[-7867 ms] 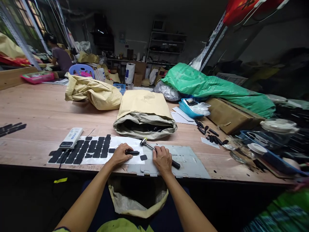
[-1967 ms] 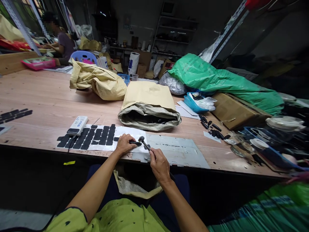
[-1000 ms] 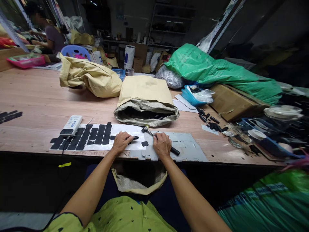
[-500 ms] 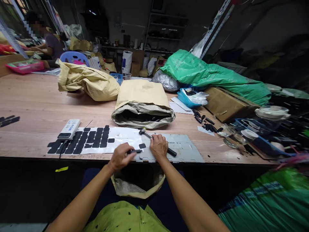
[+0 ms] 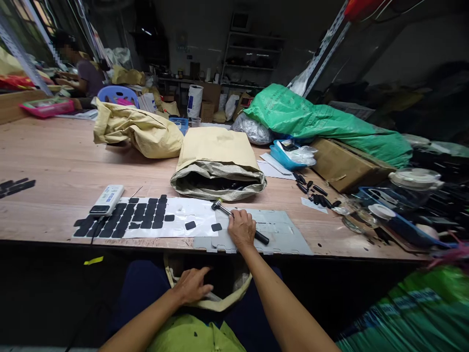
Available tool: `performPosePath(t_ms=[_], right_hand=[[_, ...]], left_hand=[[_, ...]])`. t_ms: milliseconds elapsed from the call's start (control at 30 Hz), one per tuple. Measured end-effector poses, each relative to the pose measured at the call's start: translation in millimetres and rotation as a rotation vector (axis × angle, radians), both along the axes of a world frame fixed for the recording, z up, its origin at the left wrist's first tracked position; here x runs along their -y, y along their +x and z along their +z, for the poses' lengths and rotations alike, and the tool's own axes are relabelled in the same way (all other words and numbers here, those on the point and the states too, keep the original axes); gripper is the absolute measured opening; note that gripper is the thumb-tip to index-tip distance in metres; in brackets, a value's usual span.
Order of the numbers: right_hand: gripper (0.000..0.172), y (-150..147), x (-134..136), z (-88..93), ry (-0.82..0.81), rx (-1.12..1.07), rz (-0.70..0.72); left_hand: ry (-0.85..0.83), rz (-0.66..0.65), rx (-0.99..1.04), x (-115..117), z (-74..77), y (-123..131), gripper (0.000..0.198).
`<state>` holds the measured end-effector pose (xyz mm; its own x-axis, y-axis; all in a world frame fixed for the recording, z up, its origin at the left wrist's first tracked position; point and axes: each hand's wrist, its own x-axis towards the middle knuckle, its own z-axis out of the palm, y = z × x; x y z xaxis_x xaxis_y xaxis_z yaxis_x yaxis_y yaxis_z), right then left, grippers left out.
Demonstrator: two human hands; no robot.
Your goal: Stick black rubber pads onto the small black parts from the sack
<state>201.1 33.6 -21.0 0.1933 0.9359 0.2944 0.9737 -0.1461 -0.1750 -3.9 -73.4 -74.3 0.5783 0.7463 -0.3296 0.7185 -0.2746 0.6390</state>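
Note:
My right hand (image 5: 242, 229) is wrapped round the shaft of a small hammer (image 5: 261, 237), which lies slantwise over a grey board (image 5: 282, 230) at the table's front edge. Below that edge, my left hand (image 5: 195, 285) reaches over the mouth of an open sack (image 5: 223, 305) between my knees. Its thumb and forefinger are spread, and nothing shows between them. Beside the board, a white sheet (image 5: 183, 210) carries rows of black rounded-square pads (image 5: 141, 212). Two loose pads lie close to my right hand, one of them a black pad (image 5: 217, 227) on the board's edge.
A folded-open paper sack (image 5: 220, 146) with dark contents stands behind the sheet. A white device (image 5: 108, 199) with a cable rests on the pads. Black handle-like pieces (image 5: 318, 198), a carton (image 5: 348, 166) and a green bag (image 5: 311, 115) occupy the right. A co-worker (image 5: 86, 76) sits far left.
My left hand has dropped from the table edge to the sack's mouth, and the black piece it held no longer shows. A second loose pad is now visible. My right hand stays on the hammer.

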Motion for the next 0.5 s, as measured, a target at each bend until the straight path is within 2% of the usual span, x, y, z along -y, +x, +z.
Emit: performPosePath(t_ms=[33,100,167,200,267,367,433,500], right_hand=[[0.02,0,0,-0.4,0.0,0.005,0.001],[0.02,0,0,-0.8,0.0,0.014,0.002],[0.02,0,0,-0.9,0.0,0.017,0.001],[0.02,0,0,-0.8,0.0,0.018,-0.001],[0.019,-1,0,-0.3,-0.001,0.019,-0.006],[0.019,0,0,0.4,-0.001,0.013,-0.006],[0.018,0,-1,0.1,0.008,0.004,-0.003],[0.017,0,-2,-0.7,0.019,-0.001,0.002]], left_hand=[[0.04,-0.077,0.059,0,10.6,2,0.052],[0.181,-0.19,0.218,-7,35.1,8,0.036],[0.349,-0.151,0.37,-28,59.5,16,0.022],[0.43,-0.061,0.419,-45,70.3,19,0.023],[0.557,0.239,0.452,-91,88.0,23,0.026],[0.656,0.576,0.247,-172,103.0,24,0.029],[0.582,0.709,0.022,-221,106.1,22,0.039],[0.418,0.741,-0.129,-257,105.7,20,0.044]])
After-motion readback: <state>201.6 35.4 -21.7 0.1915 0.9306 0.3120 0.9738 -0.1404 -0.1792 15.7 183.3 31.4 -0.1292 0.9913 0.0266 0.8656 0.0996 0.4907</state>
